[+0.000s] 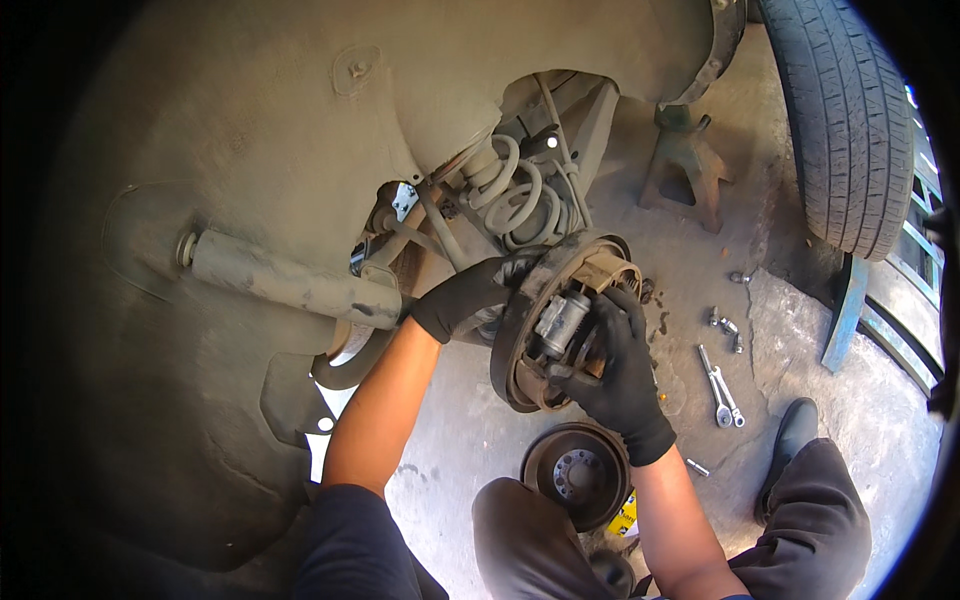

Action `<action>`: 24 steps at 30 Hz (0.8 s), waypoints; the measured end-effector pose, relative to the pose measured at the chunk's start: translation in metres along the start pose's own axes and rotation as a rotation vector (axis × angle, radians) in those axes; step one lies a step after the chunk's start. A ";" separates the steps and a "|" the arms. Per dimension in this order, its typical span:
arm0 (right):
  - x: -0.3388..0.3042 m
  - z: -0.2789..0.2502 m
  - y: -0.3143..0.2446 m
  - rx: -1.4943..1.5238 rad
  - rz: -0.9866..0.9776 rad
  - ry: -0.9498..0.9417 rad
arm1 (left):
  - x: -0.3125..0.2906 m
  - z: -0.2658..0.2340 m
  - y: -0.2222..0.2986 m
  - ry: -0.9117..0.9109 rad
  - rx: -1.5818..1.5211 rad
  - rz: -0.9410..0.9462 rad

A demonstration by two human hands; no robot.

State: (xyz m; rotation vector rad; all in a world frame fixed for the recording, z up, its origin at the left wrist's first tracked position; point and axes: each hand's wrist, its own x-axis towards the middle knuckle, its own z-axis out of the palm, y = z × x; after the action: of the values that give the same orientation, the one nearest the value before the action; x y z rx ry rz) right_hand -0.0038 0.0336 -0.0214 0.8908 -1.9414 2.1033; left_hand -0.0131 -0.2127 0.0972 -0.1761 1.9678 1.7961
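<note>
A drum brake assembly with a round brake backing plate (508, 345) hangs in front of me at the end of the axle. Its drum is off, and a grey wheel cylinder (563, 325) shows on its face. My left hand (472, 297), in a black glove, grips the plate's left edge; its fingertips are partly hidden behind the rim. On the right side, my gloved right hand (622, 375) reaches into the brake, fingers curled and thumb by the lower end of the cylinder. What those fingers close on is hidden.
Left of my arm runs a shock absorber (290, 280); a coil spring (520, 200) sits beyond the brake. A brake drum (575, 475) lies below, near my knee. Ratchet and wrench (722, 390) lie on the floor at right, with a jack stand (688, 165) and tyre (845, 120) farther off.
</note>
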 end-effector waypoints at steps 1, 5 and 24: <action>-0.001 0.000 0.002 -0.021 -0.001 -0.012 | 0.000 0.001 0.000 0.001 -0.021 0.006; -0.003 0.000 0.012 -0.117 -0.053 -0.025 | -0.003 0.006 0.004 0.031 -0.052 -0.032; -0.001 -0.001 0.010 -0.236 -0.071 -0.046 | 0.007 -0.007 -0.010 -0.014 0.032 0.082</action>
State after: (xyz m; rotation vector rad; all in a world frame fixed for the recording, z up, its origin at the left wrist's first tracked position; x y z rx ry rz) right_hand -0.0084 0.0331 -0.0304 0.9507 -2.0927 1.7830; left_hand -0.0173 -0.2191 0.0854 -0.0729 2.0196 1.8104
